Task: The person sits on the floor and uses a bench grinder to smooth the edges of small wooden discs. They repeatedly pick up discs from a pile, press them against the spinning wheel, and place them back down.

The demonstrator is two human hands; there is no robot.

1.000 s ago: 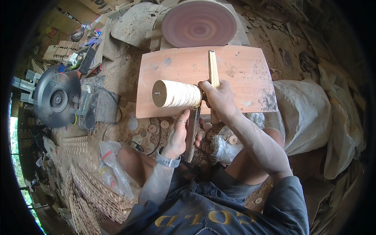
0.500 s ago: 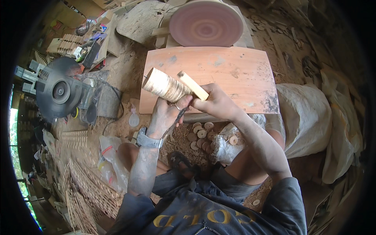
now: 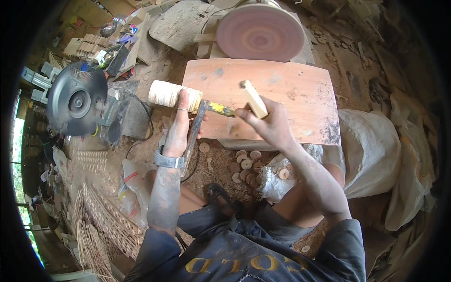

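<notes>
My left hand point(image 3: 178, 129) is wrapped round the right part of a pale cylinder point(image 3: 164, 95), which looks like wooden discs stacked tightly together. From the cylinder's right end runs a yellow and dark handle point(image 3: 219, 108), joined to a dark bar point(image 3: 191, 141) that slopes down past my left wrist. My right hand point(image 3: 277, 127) grips a small pale wooden block point(image 3: 254, 99) with a dark spot at its upper end. Its thumb side meets the right tip of the yellow handle. Both hands are held over the near left and middle of a wooden board.
The wooden board point(image 3: 300, 94) lies before a round reddish sanding disc point(image 3: 260, 33). A fan point(image 3: 77, 103) stands at left. Loose wooden discs point(image 3: 246, 164) lie on the dusty floor near a white sack point(image 3: 272, 181). A big sack point(image 3: 369, 145) fills the right side.
The cylinder has swung left and levelled out, and my left hand has turned upright beside it. The yellow handle and dark bar now show plainly. My right hand has shifted right with the block.
</notes>
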